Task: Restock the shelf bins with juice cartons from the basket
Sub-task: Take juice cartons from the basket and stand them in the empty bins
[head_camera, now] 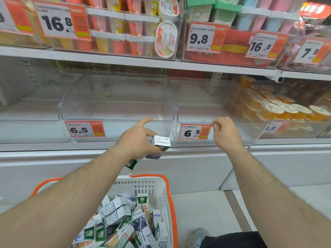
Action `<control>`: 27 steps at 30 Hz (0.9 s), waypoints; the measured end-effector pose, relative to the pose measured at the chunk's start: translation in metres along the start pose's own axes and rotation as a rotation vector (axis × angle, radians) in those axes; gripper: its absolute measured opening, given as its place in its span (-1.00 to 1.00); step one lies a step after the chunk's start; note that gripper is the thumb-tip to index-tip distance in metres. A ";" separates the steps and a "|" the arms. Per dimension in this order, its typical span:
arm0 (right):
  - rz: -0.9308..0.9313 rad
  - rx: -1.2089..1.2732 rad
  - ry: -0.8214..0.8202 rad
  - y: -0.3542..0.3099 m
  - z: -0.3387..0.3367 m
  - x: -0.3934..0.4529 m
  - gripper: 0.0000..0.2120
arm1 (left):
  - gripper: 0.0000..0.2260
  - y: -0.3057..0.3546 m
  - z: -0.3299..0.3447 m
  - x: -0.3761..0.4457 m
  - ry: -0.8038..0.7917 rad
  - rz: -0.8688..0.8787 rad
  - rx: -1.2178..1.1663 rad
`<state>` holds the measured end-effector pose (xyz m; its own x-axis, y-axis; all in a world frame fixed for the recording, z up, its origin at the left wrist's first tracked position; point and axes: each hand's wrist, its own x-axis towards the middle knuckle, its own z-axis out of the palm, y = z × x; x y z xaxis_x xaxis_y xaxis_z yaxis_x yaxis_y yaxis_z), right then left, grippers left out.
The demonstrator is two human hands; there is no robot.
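My left hand [138,138] grips a small juice carton [160,144] just in front of the lower edge of a clear shelf bin [116,104]; a second carton [131,163] shows under the palm. My right hand [226,134] pinches the top front rim of the neighbouring clear bin [197,108], beside its 6.5 price tag [194,132]. Both bins hold nothing that I can see. Below my arms stands a white basket with an orange rim [168,190], filled with several juice cartons [125,221].
To the right a clear bin of orange jelly cups [279,108]. The upper shelf [143,61] carries bins of dessert cups and price tags. A white base ledge [197,163] runs beneath the bins. My shoe [198,235] is on the floor by the basket.
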<state>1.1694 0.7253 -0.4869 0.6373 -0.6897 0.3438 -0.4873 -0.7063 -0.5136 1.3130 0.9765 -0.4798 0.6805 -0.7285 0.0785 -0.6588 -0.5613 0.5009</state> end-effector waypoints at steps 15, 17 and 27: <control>0.103 -0.004 -0.051 -0.004 -0.010 -0.029 -0.76 | -0.49 0.007 -0.004 -0.007 -0.026 -0.025 -0.018; 0.106 -0.005 -0.065 -0.006 -0.012 -0.030 -0.73 | -0.51 0.006 -0.004 -0.009 -0.019 -0.023 -0.036; -0.308 0.091 0.150 -0.108 -0.014 -0.062 -0.71 | -0.58 -0.037 -0.031 -0.052 0.128 -0.023 -0.247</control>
<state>1.1739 0.8416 -0.4416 0.6478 -0.4672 0.6017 -0.2262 -0.8722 -0.4336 1.3124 1.0475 -0.4757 0.7396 -0.6525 0.1651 -0.5551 -0.4527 0.6978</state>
